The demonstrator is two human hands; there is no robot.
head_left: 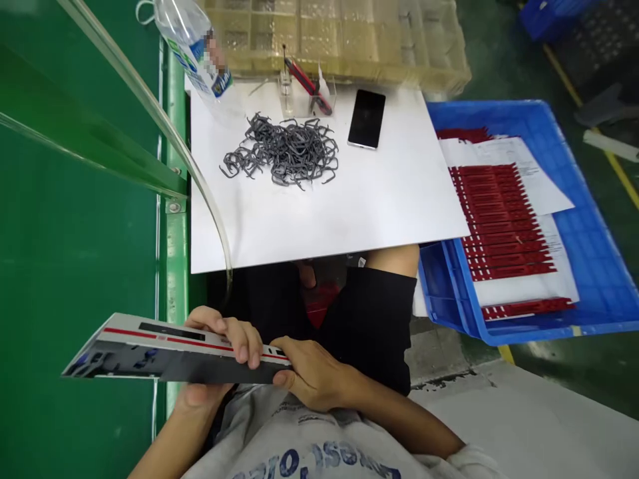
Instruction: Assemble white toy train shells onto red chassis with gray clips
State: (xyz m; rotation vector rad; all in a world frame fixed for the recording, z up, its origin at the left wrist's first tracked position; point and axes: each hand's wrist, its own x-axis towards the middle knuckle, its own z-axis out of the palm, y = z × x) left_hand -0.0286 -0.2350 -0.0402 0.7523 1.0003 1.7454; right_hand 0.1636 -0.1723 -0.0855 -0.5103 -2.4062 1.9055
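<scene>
Low in the head view, both my hands hold a long flat grey and white panel with a red stripe, tilted out to the left over my lap. My left hand wraps its fingers over the panel's upper edge. My right hand grips the panel's right end between thumb and fingers. Farther off, a heap of several dark grey metal clips lies on the white work board, well beyond both hands.
A black phone and a small clear stand holding a red tool sit at the board's far side. A plastic bottle and curved clear guard stand left. A blue crate of red strips and papers lies right; a compartment tray behind.
</scene>
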